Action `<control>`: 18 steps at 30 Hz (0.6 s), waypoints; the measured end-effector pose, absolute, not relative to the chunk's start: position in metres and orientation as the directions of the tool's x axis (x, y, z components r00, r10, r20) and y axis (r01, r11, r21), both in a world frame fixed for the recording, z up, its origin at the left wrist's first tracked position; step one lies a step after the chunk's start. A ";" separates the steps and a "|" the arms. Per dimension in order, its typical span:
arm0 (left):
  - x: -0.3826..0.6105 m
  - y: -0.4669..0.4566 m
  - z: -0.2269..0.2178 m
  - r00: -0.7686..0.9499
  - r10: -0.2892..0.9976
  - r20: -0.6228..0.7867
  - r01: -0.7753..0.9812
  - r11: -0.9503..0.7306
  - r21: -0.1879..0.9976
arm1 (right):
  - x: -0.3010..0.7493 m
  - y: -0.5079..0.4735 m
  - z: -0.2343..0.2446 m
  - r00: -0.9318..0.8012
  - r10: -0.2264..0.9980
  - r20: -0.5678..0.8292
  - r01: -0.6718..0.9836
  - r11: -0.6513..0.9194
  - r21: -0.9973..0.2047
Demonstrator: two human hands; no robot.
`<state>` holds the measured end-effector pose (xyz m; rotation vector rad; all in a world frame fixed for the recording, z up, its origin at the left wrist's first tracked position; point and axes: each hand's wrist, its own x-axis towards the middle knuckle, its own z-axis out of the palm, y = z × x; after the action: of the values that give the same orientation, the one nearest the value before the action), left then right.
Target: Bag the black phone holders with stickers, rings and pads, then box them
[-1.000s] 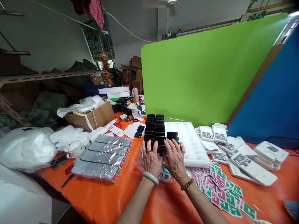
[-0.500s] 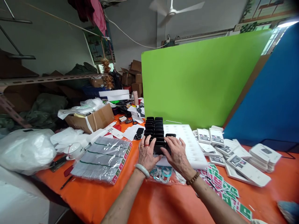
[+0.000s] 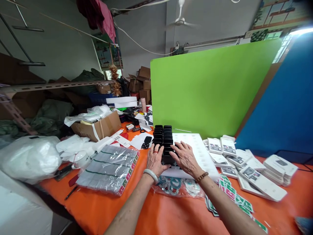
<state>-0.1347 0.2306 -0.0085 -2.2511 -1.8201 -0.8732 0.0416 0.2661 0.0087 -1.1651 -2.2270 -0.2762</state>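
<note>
A white foam tray [image 3: 200, 151] lies on the orange table [image 3: 168, 215], with two rows of small black boxes [image 3: 163, 135] standing in its left slots. My left hand [image 3: 155, 161], wearing red rings and a pale bangle, rests on the near left black boxes with its fingers curled against them. My right hand [image 3: 184, 158], with a bead bracelet at the wrist, lies over the near black boxes beside it, fingers stretched forward and slightly spread.
A clear bag of printed stickers [image 3: 179, 186] lies in front of the tray. Green and red cards [image 3: 232, 195] and white product boxes [image 3: 244, 163] cover the right. A plastic-wrapped stack [image 3: 110, 164] sits left, near a cardboard box [image 3: 100, 125]. A green board [image 3: 210, 88] stands behind.
Both hands have reached farther forward over the near black boxes. The view has tilted up and the sticker bag is now uncovered in front of the tray.
</note>
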 end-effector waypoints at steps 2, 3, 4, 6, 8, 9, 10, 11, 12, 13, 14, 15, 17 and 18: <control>-0.134 0.230 -0.013 0.108 0.850 0.516 0.923 -0.278 0.265 | 0.042 0.264 0.009 -0.437 0.674 0.596 0.800 0.594 -0.085; -0.133 0.230 -0.015 0.107 0.846 0.522 0.923 -0.280 0.265 | 0.042 0.263 0.010 -0.440 0.674 0.593 0.799 0.595 -0.083; -0.133 0.229 -0.017 0.106 0.844 0.526 0.923 -0.280 0.264 | 0.042 0.263 0.010 -0.442 0.674 0.592 0.799 0.595 -0.082; -0.132 0.229 -0.020 0.099 0.841 0.532 0.925 -0.275 0.263 | 0.041 0.263 0.010 -0.441 0.668 0.599 0.799 0.597 -0.077; -0.131 0.229 -0.022 0.087 0.839 0.537 0.927 -0.266 0.266 | 0.041 0.264 0.009 -0.440 0.660 0.610 0.797 0.600 -0.074; -0.131 0.229 -0.023 0.083 0.839 0.538 0.927 -0.263 0.268 | 0.041 0.264 0.009 -0.439 0.658 0.612 0.796 0.600 -0.074; -0.130 0.229 -0.023 0.080 0.839 0.538 0.927 -0.262 0.270 | 0.041 0.264 0.008 -0.439 0.657 0.613 0.796 0.601 -0.075; -0.130 0.229 -0.023 0.078 0.839 0.539 0.926 -0.261 0.272 | 0.041 0.265 0.008 -0.439 0.658 0.612 0.796 0.601 -0.075; -0.129 0.229 -0.023 0.076 0.839 0.539 0.926 -0.260 0.274 | 0.041 0.265 0.008 -0.440 0.660 0.609 0.796 0.601 -0.075; -0.129 0.229 -0.022 0.075 0.839 0.539 0.926 -0.260 0.275 | 0.041 0.265 0.007 -0.440 0.662 0.606 0.797 0.599 -0.076; -0.129 0.229 -0.022 0.075 0.839 0.540 0.925 -0.260 0.276 | 0.041 0.266 0.007 -0.440 0.666 0.602 0.798 0.597 -0.077; -0.128 0.228 -0.022 0.073 0.838 0.541 0.926 -0.259 0.275 | 0.041 0.266 0.007 -0.440 0.670 0.597 0.800 0.595 -0.078; -0.128 0.228 -0.021 0.071 0.834 0.547 0.927 -0.258 0.273 | 0.041 0.267 0.006 -0.439 0.675 0.593 0.803 0.591 -0.080; -0.128 0.228 -0.021 0.070 0.832 0.550 0.927 -0.258 0.272 | 0.041 0.267 0.006 -0.438 0.675 0.594 0.802 0.591 -0.080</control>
<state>-0.1278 0.2282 -0.0214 -2.1823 -1.8138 -0.9464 0.0410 0.2672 0.0056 -1.1673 -2.2363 -0.2855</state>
